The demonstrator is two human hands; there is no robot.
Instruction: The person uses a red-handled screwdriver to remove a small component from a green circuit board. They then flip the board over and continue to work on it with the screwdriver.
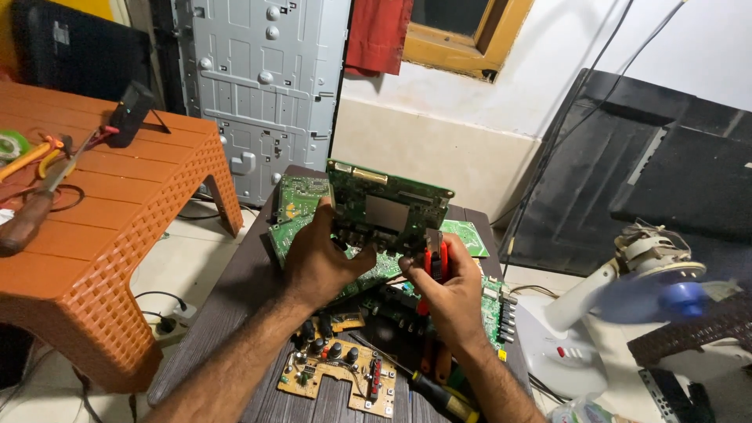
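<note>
At lower centre, a tan circuit board (337,374) is lying beside a screwdriver (427,386). Mid-frame, a green circuit board (388,210) is being held upright, gripped at its lower edge by the left hand (319,257), seemingly for access, while red-handled pliers (439,262) are being squeezed by the right hand (448,294). At upper left, an orange table (117,227) is being used for tools.

orange plastic table (117,235), white fan (650,290)

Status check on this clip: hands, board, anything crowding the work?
Left hand grips green board, held upright. Right hand holds red pliers at its lower edge. More boards and a screwdriver crowd the table below.
</note>
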